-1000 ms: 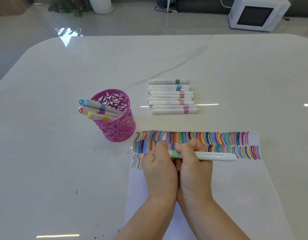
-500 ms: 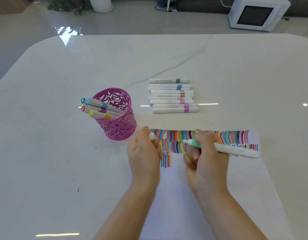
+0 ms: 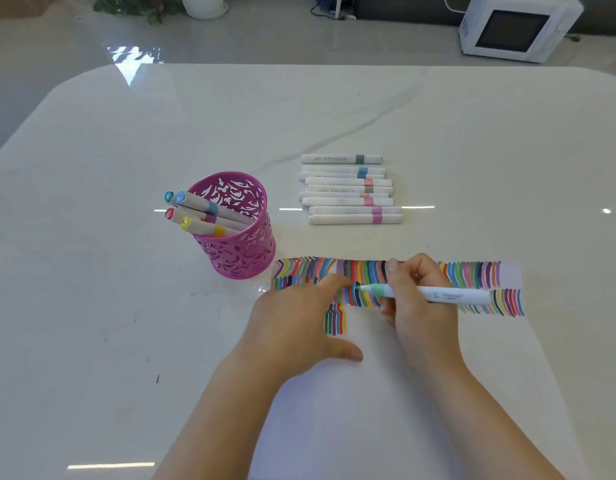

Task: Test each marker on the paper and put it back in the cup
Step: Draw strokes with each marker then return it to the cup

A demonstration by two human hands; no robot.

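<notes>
Testing is the step in hand: the uncapped mint marker (image 3: 434, 294) is gripped in my right hand (image 3: 417, 306), its tip over the striped rows at the top of the paper (image 3: 403, 393). My left hand (image 3: 296, 327) lies flat on the sheet, fingers relaxed; I cannot see the cap. Next, I judge, comes a short stroke beside the unfinished third row, then recapping and the pink cup (image 3: 244, 251) just left on the table (image 3: 126, 341).
</notes>
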